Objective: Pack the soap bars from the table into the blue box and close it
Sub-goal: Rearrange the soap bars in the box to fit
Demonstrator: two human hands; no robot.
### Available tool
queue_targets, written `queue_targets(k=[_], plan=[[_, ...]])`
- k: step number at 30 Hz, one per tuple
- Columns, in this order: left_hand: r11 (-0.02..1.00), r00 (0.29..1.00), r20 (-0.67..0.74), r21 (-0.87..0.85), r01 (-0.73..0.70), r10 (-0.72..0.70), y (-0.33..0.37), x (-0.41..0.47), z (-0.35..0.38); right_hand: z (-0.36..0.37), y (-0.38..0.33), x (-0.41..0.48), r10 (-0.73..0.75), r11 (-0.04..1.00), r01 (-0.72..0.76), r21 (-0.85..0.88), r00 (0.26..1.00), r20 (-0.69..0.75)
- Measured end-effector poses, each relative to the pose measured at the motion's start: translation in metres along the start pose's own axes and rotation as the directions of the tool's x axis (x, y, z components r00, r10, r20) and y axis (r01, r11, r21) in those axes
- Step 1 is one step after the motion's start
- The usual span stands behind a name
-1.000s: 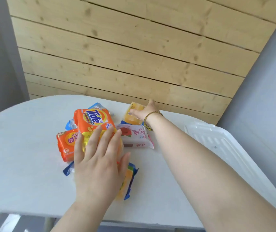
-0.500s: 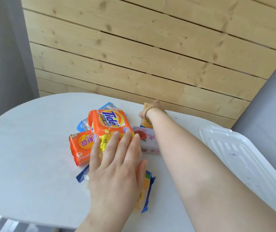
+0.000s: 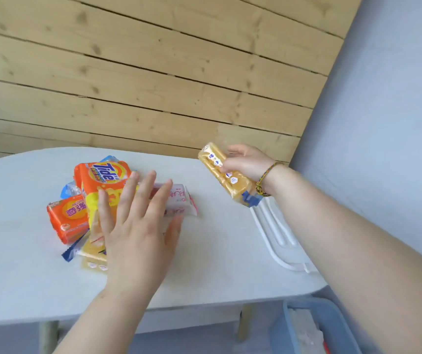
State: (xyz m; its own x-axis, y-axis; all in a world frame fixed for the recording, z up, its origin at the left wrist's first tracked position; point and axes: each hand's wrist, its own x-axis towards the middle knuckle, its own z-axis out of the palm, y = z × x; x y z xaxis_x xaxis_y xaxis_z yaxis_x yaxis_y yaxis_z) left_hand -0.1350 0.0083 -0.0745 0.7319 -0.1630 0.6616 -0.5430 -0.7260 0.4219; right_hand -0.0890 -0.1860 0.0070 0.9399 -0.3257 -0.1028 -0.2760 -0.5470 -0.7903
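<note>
Wooden planks behind, white desk in front. On its left lies the soap pile: orange bar, Tide bar on top. Left grip is spread flat over it, fingers straight. Right grip curls round a yellow bar, held above the desk. White lid lies beneath it. Blue box sits below the desk edge, contents blurred.

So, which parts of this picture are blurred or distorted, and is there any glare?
Head view: the left hand is motion-smeared; the yellow soap bar gripped by the right hand is sharper; the wall planks bow; the blue box is soft; light even, no glare.
</note>
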Motion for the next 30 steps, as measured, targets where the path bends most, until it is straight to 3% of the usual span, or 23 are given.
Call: queue_targets(k=[3,6,11,14,16,22,25,30], plan=[[0.967,0.977,-0.023,-0.136,-0.215,0.214,0.035,-0.009,0.004,-0.042,0.024,-0.054,0.048,0.997,-0.036,-0.071,0.983,0.178],[0.904,0.921,0.090,-0.247,-0.348,0.379,0.073,-0.018,0.015,-0.074,0.054,-0.099,0.103,0.991,-0.071,-0.110,0.942,0.319],[0.747,0.707,0.265,-0.363,-0.558,0.656,0.145,-0.025,0.041,-0.114,0.115,-0.153,0.117,0.992,-0.084,-0.095,0.900,0.420],[0.704,0.577,0.407,-0.474,-0.529,0.708,0.184,-0.032,0.062,-0.135,0.151,-0.172,0.108,0.993,-0.121,0.005,0.903,0.415],[0.717,0.543,0.469,-0.483,-0.502,0.697,0.204,-0.042,0.083,-0.145,0.179,-0.180,0.105,0.993,-0.120,0.012,0.910,0.401],[0.708,0.345,0.630,-0.520,-0.478,0.696,0.240,-0.087,0.159,-0.143,0.266,-0.202,0.232,0.946,-0.152,-0.287,0.936,0.266],[0.696,0.236,0.682,-0.542,-0.471,0.692,0.249,-0.113,0.194,-0.127,0.317,-0.210,0.250,0.924,-0.189,-0.332,0.957,0.150],[0.719,0.161,0.720,-0.592,-0.363,0.675,0.251,-0.149,0.239,-0.094,0.382,-0.209,0.356,0.865,-0.330,-0.378,0.935,-0.004]])
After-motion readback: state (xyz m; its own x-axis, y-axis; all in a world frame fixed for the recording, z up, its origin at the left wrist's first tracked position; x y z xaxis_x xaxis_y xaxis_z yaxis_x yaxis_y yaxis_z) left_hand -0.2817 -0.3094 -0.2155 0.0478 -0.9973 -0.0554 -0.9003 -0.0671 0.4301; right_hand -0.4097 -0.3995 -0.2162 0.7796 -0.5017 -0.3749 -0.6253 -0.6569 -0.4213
